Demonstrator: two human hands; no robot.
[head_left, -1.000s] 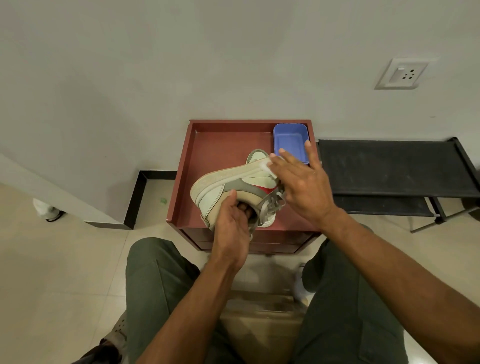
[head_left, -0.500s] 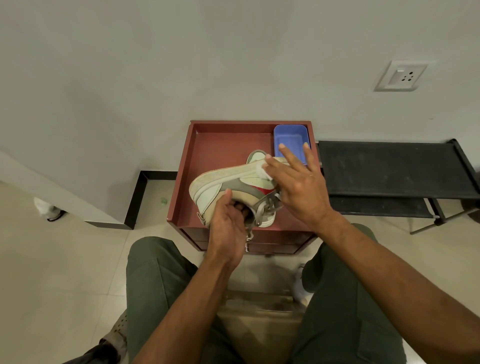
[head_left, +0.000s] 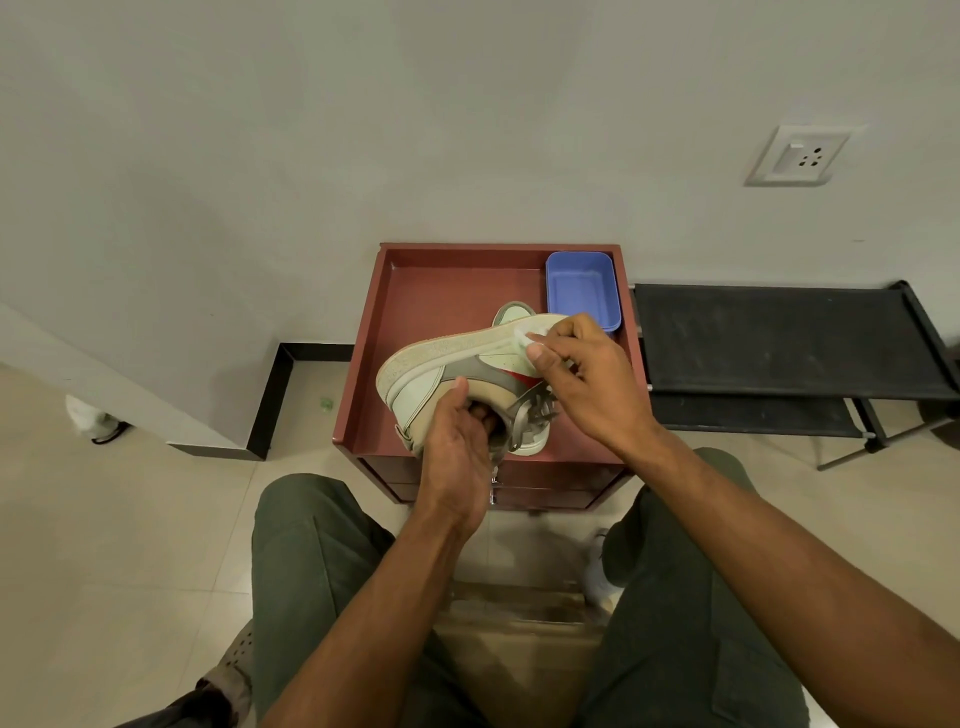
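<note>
A pale green and tan sneaker with a red side mark is held on its side above the red-brown cabinet top, sole facing away. My left hand grips it at the collar, fingers inside the opening and thumb on the heel. My right hand has curled fingers pinching a small white wipe against the sole edge near the toe. A second sneaker lies underneath, mostly hidden.
A blue plastic tray sits at the cabinet top's back right corner. A black low shoe rack stands to the right against the wall. My knees are on both sides of the cabinet front; a wall socket is above.
My right hand's fingers went from stretched flat over the sneaker to curled, pinching the white wipe at the sole edge. The sneaker and my left hand barely moved.
</note>
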